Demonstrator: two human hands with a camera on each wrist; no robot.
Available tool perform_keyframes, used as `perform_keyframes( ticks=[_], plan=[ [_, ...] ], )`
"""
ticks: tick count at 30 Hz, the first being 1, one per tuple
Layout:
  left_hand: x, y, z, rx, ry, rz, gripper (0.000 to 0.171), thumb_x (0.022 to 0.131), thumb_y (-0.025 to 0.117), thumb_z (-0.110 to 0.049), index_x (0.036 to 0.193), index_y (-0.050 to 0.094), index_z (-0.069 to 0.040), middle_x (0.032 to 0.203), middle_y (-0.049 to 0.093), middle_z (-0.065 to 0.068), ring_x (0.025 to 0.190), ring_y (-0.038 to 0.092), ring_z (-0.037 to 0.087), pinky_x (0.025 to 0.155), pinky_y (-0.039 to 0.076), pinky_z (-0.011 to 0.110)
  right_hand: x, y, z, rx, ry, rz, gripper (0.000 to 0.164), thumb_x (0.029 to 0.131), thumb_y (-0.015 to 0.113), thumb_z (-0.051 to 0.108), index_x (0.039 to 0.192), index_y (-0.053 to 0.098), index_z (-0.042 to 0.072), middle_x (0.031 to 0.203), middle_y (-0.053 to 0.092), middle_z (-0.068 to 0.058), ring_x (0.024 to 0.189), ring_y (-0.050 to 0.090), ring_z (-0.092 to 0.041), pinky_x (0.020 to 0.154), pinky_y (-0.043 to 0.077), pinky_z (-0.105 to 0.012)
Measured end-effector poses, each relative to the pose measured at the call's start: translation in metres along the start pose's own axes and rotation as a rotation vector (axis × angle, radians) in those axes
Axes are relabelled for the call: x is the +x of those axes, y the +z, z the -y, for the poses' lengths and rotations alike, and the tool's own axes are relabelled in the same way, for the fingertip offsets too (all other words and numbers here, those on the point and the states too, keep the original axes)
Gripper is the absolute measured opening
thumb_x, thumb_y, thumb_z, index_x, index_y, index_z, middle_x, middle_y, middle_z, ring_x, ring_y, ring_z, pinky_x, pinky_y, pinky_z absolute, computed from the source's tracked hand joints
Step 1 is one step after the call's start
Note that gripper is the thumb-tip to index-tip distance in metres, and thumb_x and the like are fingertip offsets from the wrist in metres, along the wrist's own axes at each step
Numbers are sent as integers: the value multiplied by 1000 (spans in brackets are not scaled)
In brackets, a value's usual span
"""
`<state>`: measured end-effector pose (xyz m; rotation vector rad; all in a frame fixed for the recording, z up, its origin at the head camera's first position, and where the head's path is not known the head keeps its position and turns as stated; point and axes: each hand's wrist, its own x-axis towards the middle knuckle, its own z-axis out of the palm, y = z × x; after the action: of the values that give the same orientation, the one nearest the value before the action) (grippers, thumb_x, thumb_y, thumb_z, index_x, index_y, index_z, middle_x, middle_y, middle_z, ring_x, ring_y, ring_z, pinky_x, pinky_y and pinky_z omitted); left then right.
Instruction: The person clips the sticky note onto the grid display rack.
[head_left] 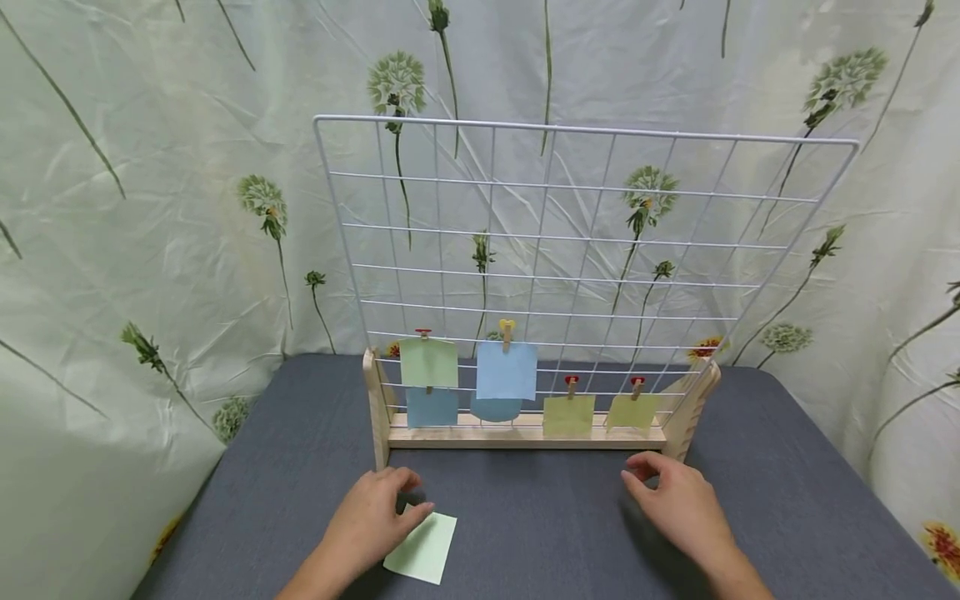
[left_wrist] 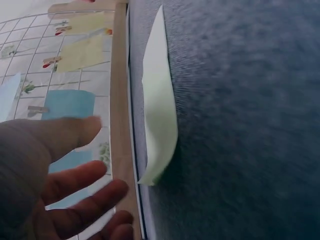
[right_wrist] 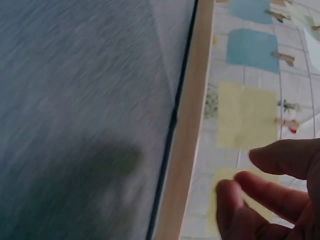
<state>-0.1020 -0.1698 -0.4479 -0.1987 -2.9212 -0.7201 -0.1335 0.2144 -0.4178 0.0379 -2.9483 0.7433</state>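
A pale green paper note (head_left: 424, 547) lies on the dark tabletop, its edge curling up in the left wrist view. Over the note's upper left part hovers my left hand (head_left: 372, 510), thumb and fingers apart with nothing between them. My right hand (head_left: 681, 502) is in the air before the stand's right end, fingers loosely bent and holding nothing. Behind both hands stands a white wire grid (head_left: 570, 237) in a wooden base (head_left: 525, 438). Small clothespins hold notes on it: a green note (head_left: 429, 363), a light blue note (head_left: 506, 372), two darker blue ones and two yellow notes (right_wrist: 247, 115).
The dark grey tabletop (head_left: 540, 517) stretches to both sides of the stand. A pale curtain (head_left: 187, 208) printed with dandelions hangs behind and around the table. The wooden base's left upright (head_left: 377, 408) and right upright (head_left: 692, 408) jut toward the front.
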Motion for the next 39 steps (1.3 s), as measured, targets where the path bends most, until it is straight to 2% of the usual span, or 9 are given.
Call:
perform_keyframes(
  ticks=[3,6,9,18,22,26,31,35,39],
  plan=[
    [-4,-2,4,21,-20,108,47,74,89,-45,109,72,-19,104,69,-1,95,62,21,82,52,44,-1,-1,-11,-47,22,68,21,91,75,27,108,75,14,95,75,2,82,68,-20,73,51,-46],
    [-6,-4,8,32,-38,211,66,70,89,-54,121,68,-18,113,64,4,98,58,24,81,51,49,-2,-1,-22,-72,26,112,25,90,75,27,110,74,12,97,75,-2,89,71,-27,78,52,-53],
    [-7,-5,11,28,-50,255,77,64,91,-57,126,67,-18,114,62,6,96,54,23,80,50,48,-3,-1,-31,-78,40,129,27,90,76,26,112,74,11,98,76,-4,90,71,-29,78,52,-55],
    [-7,-1,15,-24,-83,306,80,63,94,-49,128,65,-13,112,61,7,97,56,24,84,51,51,-5,-10,-53,-107,77,138,32,93,70,24,118,71,5,99,75,-9,90,70,-30,76,52,-56],
    [-5,-1,19,-106,-74,355,78,68,94,-37,132,61,-6,103,66,5,89,59,20,77,51,45,-4,-11,-60,-119,105,187,34,94,69,24,120,69,2,98,74,-8,88,68,-27,74,53,-55],
    [-4,-1,21,-203,-118,414,78,72,93,-28,135,57,1,89,65,3,77,56,17,68,48,38,-5,-10,-66,-138,113,214,33,92,72,24,117,70,2,94,72,-5,86,67,-26,73,52,-53],
    [-7,-3,22,-267,-152,408,71,74,91,-22,133,57,-1,81,62,3,70,55,18,64,45,35,-7,-7,-71,-176,146,292,33,89,77,32,108,70,6,88,68,-2,80,63,-22,70,51,-51],
    [-12,-3,23,-278,-81,360,55,78,88,-17,124,61,-2,76,58,0,66,51,13,60,41,30,-9,-5,-73,-184,180,347,35,88,78,35,105,70,6,85,65,-2,76,60,-20,68,49,-48],
    [-14,-2,24,-275,4,319,34,82,83,-11,111,67,-5,75,57,-4,64,47,5,58,39,26,-12,-5,-72,-177,190,358,34,89,77,36,105,69,7,81,63,0,72,57,-18,64,46,-42]
  ],
)
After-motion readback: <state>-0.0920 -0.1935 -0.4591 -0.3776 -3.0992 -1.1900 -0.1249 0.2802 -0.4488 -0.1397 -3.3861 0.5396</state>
